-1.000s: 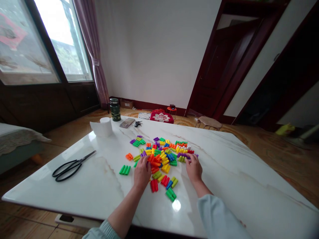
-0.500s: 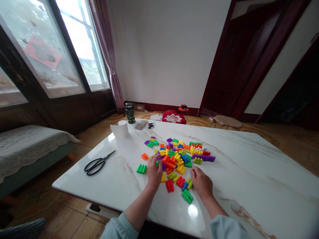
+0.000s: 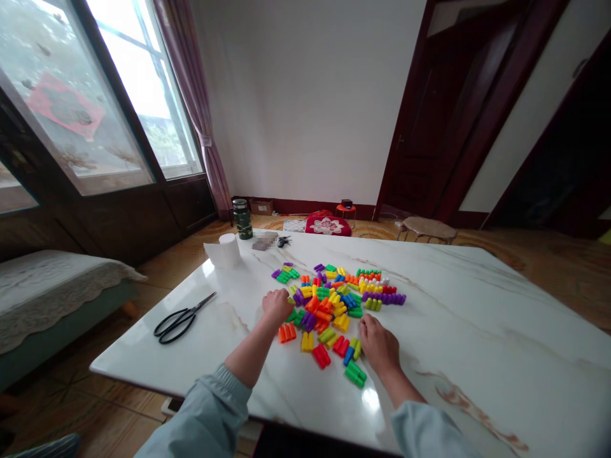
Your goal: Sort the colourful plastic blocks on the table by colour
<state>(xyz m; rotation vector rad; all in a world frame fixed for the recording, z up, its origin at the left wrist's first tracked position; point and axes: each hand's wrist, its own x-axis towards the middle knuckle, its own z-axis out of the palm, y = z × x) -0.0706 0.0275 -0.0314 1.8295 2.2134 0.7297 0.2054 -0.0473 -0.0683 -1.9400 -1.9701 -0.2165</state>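
A heap of colourful plastic building blocks point(image 3: 324, 308) with tube-like ridges is spread over the white marbled table point(image 3: 477, 331). At the heap's left edge is my left hand point(image 3: 278, 306), its fingers curled down; whatever is under them is hidden. An orange block point(image 3: 287, 333) lies just in front of that hand. My right hand point(image 3: 379, 342) rests on the table right of the heap with its fingers curled together. Closest to it is a yellow-green block point(image 3: 356, 347) beside a blue one point(image 3: 349, 355). A green block point(image 3: 356, 374) lies nearer to me.
Black-handled scissors point(image 3: 184, 320) lie at the left. Behind them stand a paper roll point(image 3: 226, 252) and a camouflage-patterned flask point(image 3: 242, 219). A small dark tool point(image 3: 283, 242) lies at the far edge. Joined block rows point(image 3: 384, 298) sit at the heap's right.
My left hand has moved left from the heap's front to its left edge. An orange block now lies in front of it, and the green block at the far left has shifted. My right hand stays about in place.
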